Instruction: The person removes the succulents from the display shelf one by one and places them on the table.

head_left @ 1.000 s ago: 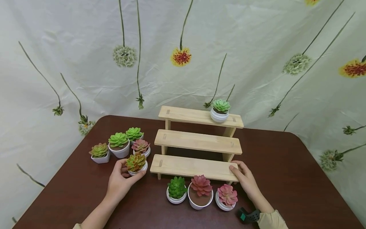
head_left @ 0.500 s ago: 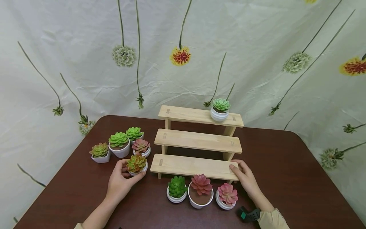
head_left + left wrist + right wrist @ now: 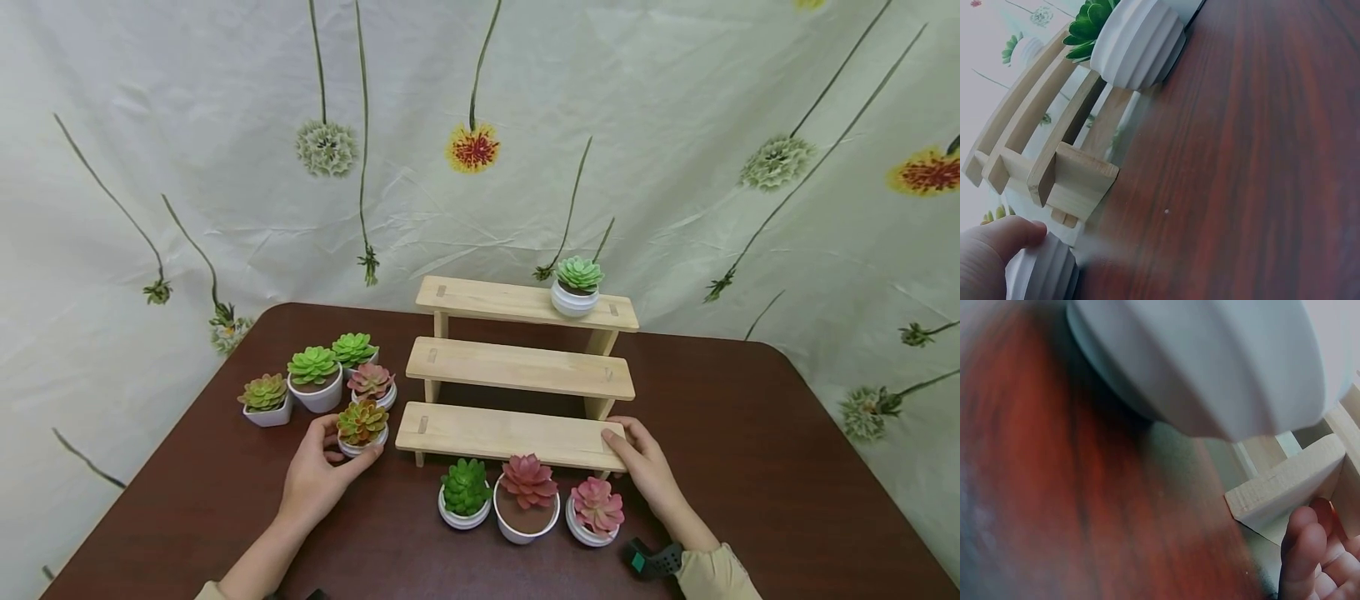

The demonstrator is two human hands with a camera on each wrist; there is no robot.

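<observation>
My left hand [image 3: 315,471] grips a white pot with an orange-green succulent [image 3: 362,422], thumb on the near side and fingers behind. In the left wrist view the thumb presses the ribbed pot [image 3: 1044,269], which stands on the table. My right hand [image 3: 647,467] holds the right end of the lowest board of a three-step wooden stand [image 3: 510,433], thumb on top. The right wrist view shows curled fingers [image 3: 1310,544] under that board, by its leg. A pale green succulent [image 3: 577,283] sits on the top step, toward the right.
Before the stand are a dark green succulent [image 3: 465,492], a red one [image 3: 527,492] and a pink one [image 3: 596,508]. Several more potted succulents [image 3: 315,375] stand at the left of the dark table [image 3: 750,450]. A flowered cloth [image 3: 660,108] hangs behind.
Both hands keep their holds, on the pot and on the board's end. The head view has shifted very slightly; the stand and the other pots stay where they were.
</observation>
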